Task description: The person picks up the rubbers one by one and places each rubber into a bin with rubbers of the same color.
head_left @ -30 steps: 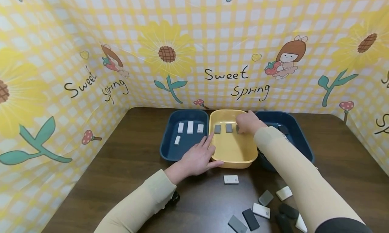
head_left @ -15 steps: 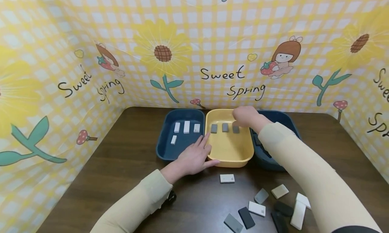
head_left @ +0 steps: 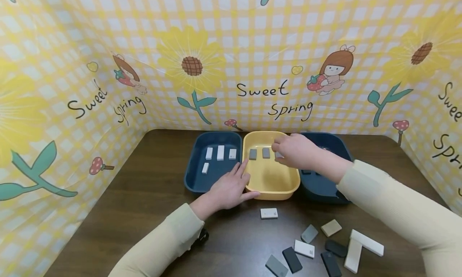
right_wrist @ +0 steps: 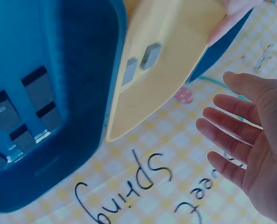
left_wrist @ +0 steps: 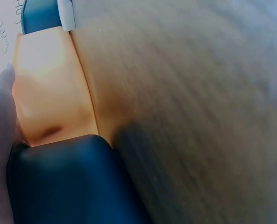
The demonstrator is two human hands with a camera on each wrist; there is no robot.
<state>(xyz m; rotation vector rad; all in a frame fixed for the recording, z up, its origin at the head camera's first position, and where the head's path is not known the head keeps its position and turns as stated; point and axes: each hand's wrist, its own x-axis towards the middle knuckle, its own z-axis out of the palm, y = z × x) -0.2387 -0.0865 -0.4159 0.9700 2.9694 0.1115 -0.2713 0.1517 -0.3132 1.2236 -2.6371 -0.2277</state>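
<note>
My left hand [head_left: 229, 188] lies with fairly straight fingers at the seam between the left blue tray [head_left: 191, 176] and the yellow tray [head_left: 272, 194], thumb along the yellow tray's front. Above the yellow tray's right side hovers my right hand [head_left: 297, 151]; the right wrist view shows its fingers [right_wrist: 229, 135] loosely spread, holding nothing. Inside the yellow tray stands a row of small grey rectangular blocks, the left one [head_left: 253, 154] and middle one [head_left: 266, 153] visible, the third mostly hidden behind the right hand. Several white blocks [head_left: 220, 152] sit in the left blue tray.
A second blue tray [head_left: 325, 196], partly behind my right arm, contains several dark blocks [right_wrist: 38, 87]. One white block [head_left: 268, 213] lies before the yellow tray. Further right are loose blocks: grey [head_left: 309, 233], black [head_left: 292, 259], beige [head_left: 331, 228] and white [head_left: 367, 242]. Patterned cloth [head_left: 252, 60] hangs behind.
My right hand has opened off the third grey block, and its forearm has swung right, uncovering white blocks on the table. The left hand stays on the trays. The head view shifted slightly.
</note>
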